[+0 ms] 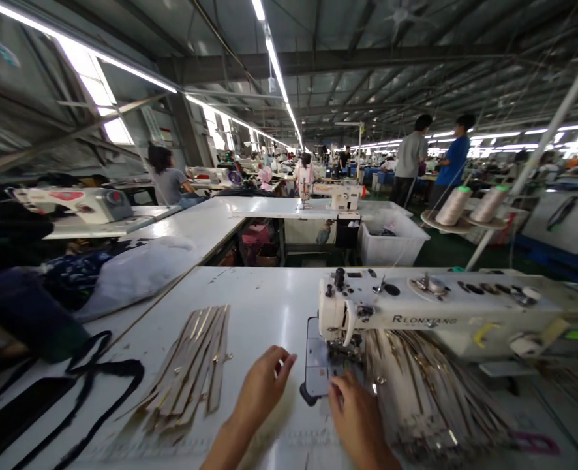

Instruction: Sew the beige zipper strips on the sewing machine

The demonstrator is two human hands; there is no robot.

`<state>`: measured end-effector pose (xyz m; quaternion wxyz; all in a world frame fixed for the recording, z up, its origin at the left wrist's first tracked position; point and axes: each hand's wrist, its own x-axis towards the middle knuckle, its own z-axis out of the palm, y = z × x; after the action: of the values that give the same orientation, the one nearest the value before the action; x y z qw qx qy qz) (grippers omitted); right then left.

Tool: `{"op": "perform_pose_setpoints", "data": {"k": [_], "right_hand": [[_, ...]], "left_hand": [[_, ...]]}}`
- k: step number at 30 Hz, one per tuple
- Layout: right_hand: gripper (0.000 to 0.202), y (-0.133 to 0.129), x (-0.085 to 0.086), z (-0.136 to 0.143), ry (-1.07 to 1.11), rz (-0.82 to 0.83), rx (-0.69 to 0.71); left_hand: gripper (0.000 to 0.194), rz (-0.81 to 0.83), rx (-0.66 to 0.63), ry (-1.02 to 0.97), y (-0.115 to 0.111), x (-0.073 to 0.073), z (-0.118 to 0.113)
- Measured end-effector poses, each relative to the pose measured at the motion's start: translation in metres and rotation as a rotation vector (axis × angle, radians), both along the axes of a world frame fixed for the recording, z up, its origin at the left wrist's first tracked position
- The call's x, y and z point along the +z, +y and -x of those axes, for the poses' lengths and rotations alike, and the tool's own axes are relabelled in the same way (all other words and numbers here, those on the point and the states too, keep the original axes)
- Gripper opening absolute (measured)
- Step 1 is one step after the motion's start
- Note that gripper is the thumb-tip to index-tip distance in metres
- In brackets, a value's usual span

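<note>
A white sewing machine (396, 307) stands on the white table (264, 294) at the right. My left hand (264, 382) is over the table, left of the machine's metal plate (317, 356), its fingers apart and nothing visible in them. My right hand (355, 414) is just in front of the needle area, with curled fingers; whether they hold anything is hidden. Beige zipper strips (194, 365) lie in a fanned stack left of my left hand. A larger bundle of similar strips (421, 385) lies under the machine arm, right of my right hand.
Black straps (135, 375) and white fabric (139, 271) lie at the left. Two thread cones (453, 207) stand behind the machine. A white bin (394, 241) is beyond the table. Several people work or stand farther back.
</note>
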<state>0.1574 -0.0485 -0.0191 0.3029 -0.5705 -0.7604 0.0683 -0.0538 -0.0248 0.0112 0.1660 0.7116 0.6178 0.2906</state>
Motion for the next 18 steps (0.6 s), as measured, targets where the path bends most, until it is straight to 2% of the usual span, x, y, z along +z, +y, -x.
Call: {"op": "perform_pose_setpoints", "data": {"k": [3, 5, 7, 10, 14, 16, 18], "right_hand": [[0.028, -0.008, 0.029, -0.035, -0.033, -0.08, -0.25], [0.03, -0.009, 0.045, -0.064, -0.058, -0.125, -0.397], [0.031, -0.008, 0.053, -0.089, -0.122, -0.097, -0.487], [0.027, -0.004, 0.051, -0.109, -0.119, 0.063, -0.481], [0.027, 0.0, 0.044, -0.115, 0.117, 0.214, -0.435], [0.028, -0.001, 0.046, -0.119, 0.211, 0.191, -0.431], [0.031, -0.007, 0.055, -0.126, 0.234, 0.064, -0.468]], "left_hand": [[0.031, 0.086, -0.133, -0.046, -0.015, -0.016, -0.039], [0.028, 0.096, -0.198, -0.064, -0.023, -0.021, -0.049], [0.028, 0.102, -0.229, -0.097, -0.025, -0.021, -0.05], [0.029, 0.115, -0.235, -0.152, -0.025, -0.02, -0.046], [0.03, 0.118, -0.237, -0.161, -0.024, -0.022, -0.045], [0.03, 0.121, -0.239, -0.169, -0.024, -0.021, -0.045], [0.031, 0.122, -0.238, -0.195, -0.023, -0.019, -0.044]]}}
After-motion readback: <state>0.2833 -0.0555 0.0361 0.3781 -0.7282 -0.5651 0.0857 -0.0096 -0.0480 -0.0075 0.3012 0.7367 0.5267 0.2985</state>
